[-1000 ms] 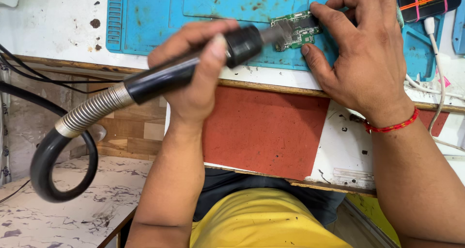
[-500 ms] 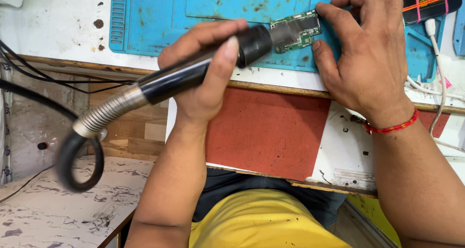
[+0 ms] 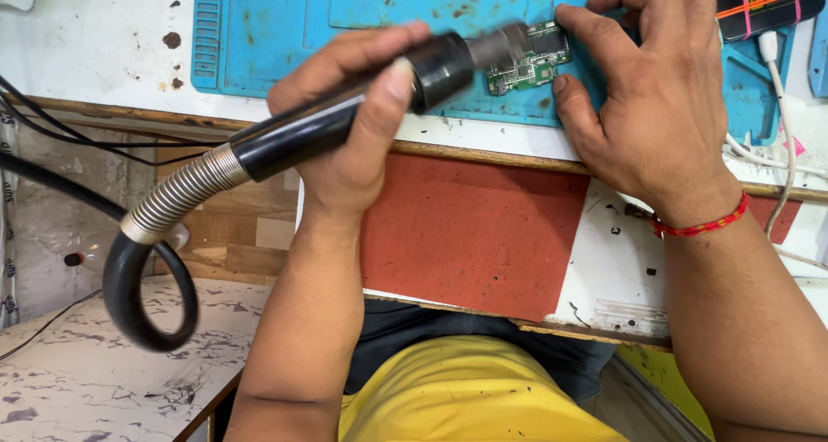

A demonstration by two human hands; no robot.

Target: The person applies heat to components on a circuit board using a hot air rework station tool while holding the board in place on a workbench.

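Observation:
My left hand (image 3: 354, 123) grips a black hot-air wand (image 3: 345, 119) with a metal nozzle whose tip hangs just over a small green circuit board (image 3: 535, 67). A ribbed metal sleeve and a black hose (image 3: 142, 278) trail from the wand down to the left. The board lies on a blue work mat (image 3: 345, 28). My right hand (image 3: 651, 93) rests on the mat, with thumb and fingertips pinning the board's right edge. A red thread band circles that wrist.
A white worktop (image 3: 95, 37) with a red panel (image 3: 466, 235) on its front edge holds the mat. White cables (image 3: 780, 106) and a dark device (image 3: 759, 2) lie at the right. Black wires (image 3: 52, 123) run at the left, above a marbled surface (image 3: 78, 390).
The wand has tilted and shifted slightly, its nozzle staying over the board. The hose loop has swung lower on the left. My right hand still pins the board.

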